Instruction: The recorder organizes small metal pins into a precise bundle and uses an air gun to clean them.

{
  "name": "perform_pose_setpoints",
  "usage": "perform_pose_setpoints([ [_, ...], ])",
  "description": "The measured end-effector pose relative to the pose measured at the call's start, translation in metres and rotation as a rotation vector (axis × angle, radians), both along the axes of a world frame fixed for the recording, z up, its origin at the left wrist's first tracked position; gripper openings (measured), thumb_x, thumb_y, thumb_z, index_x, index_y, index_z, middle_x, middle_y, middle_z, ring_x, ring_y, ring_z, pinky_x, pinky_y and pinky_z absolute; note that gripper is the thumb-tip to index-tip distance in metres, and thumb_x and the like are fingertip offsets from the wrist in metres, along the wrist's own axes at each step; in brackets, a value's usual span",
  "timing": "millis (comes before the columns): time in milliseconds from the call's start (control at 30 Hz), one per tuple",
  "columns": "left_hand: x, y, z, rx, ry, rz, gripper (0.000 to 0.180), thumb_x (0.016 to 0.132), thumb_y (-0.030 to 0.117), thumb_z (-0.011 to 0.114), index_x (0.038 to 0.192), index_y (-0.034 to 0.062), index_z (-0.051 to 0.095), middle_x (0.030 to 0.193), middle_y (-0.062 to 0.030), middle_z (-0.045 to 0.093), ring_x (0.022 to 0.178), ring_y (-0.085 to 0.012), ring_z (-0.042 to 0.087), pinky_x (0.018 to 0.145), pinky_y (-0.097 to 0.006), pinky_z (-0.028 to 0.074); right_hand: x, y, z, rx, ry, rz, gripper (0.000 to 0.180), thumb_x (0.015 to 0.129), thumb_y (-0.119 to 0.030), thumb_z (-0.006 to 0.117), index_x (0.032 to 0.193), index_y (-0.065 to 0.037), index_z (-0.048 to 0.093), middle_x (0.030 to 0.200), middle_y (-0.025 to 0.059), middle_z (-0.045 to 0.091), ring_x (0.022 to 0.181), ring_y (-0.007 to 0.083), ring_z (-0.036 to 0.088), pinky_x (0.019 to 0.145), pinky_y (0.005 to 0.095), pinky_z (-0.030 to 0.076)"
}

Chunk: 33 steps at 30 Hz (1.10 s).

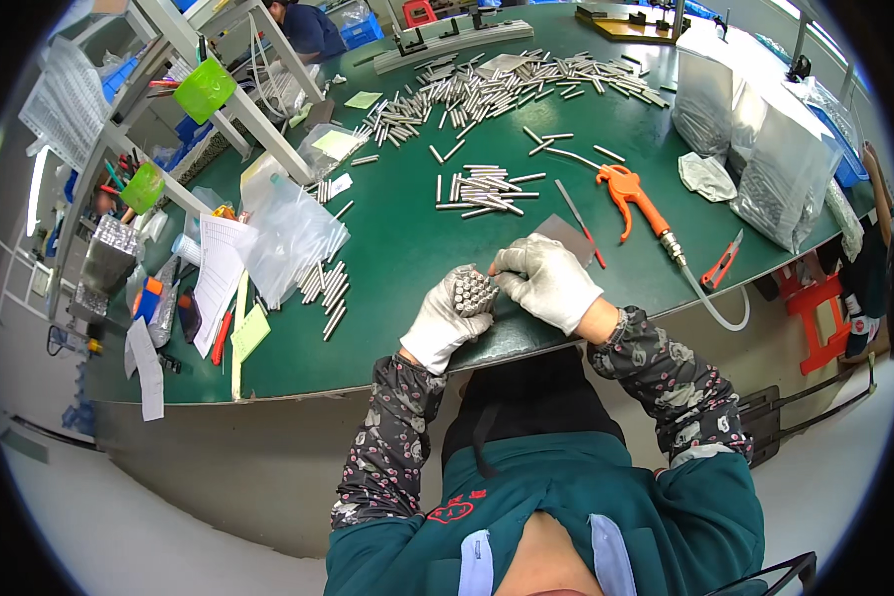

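My left hand (pixel 439 326), in a white glove, is wrapped around a bundle of metal pins (pixel 474 294) whose round ends face up. Just right of it, my gloved right hand (pixel 549 283) has its thumb and fingers pinched together at the bundle's edge; what they hold, if anything, is too small to make out. A grey flat sheet (pixel 568 234) lies partly under the right hand. Beyond both hands sits a small group of loose metal pins (pixel 487 189). Farther back spreads a large heap of similar pins (pixel 507 87).
An orange air blow gun (pixel 634 199) with a hose lies to the right, beside a thin red-handled tool (pixel 581 226) and a red cutter (pixel 722 260). Plastic bags (pixel 780 179) stand far right. More pins (pixel 330 293), papers (pixel 219 268) and a shelf frame (pixel 268 129) occupy the left.
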State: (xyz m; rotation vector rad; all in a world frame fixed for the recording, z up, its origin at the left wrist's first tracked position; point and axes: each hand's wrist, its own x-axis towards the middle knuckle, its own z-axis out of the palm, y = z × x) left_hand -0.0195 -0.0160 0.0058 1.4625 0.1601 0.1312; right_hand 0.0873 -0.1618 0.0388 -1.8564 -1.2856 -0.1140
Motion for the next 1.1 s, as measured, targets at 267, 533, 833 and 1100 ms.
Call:
perform_pose_setpoints([
  [267, 0.002, 0.002, -0.012, 0.011, -0.07, -0.015, 0.058, 0.06, -0.009, 0.068, 0.112, 0.0034, 0.045, 0.089, 0.0011, 0.056, 0.079, -0.007, 0.054, 0.074, -0.021, 0.046, 0.001, 0.005, -0.002, 0.053, 0.163, 0.066, 0.011, 0.071, -0.008, 0.06, 0.08, -0.002, 0.062, 0.075, 0.0102, 0.061, 0.072, 0.0232, 0.056, 0.069, 0.0307, 0.044],
  [533, 0.002, 0.006, -0.023, 0.088, -0.14, 0.012, 0.064, 0.06, -0.01, 0.068, 0.116, 0.0062, 0.044, 0.094, 0.0006, 0.057, 0.082, -0.0086, 0.056, 0.075, -0.022, 0.047, -0.008, 0.001, -0.012, 0.049, 0.58, 0.035, 0.02, 0.076, -0.017, 0.057, 0.09, -0.002, 0.061, 0.072, 0.0128, 0.06, 0.067, 0.0222, 0.059, 0.064, 0.0289, 0.046],
  [833, 0.001, 0.001, -0.016, -0.123, -0.113, 0.012, 0.068, 0.06, -0.008, 0.07, 0.12, 0.0066, 0.04, 0.107, -0.0019, 0.054, 0.094, -0.0096, 0.053, 0.081, -0.023, 0.046, -0.02, 0.0, -0.008, 0.024, 0.384, 0.084, 0.028, 0.074, -0.018, 0.061, 0.098, -0.006, 0.056, 0.069, 0.0103, 0.058, 0.063, 0.0227, 0.058, 0.061, 0.0312, 0.046],
  [1100, 0.011, 0.01, -0.031, 0.643, -0.214, 0.12, 0.069, 0.054, 0.017, 0.079, 0.114, 0.0077, 0.046, 0.103, -0.006, 0.057, 0.102, -0.0246, 0.052, 0.095, -0.035, 0.037, -0.02, 0.003, -0.01, -0.085, 0.211, 0.016, 0.032, 0.068, -0.015, 0.064, 0.098, -0.006, 0.057, 0.074, 0.0119, 0.06, 0.069, 0.0264, 0.059, 0.063, 0.0349, 0.047],
])
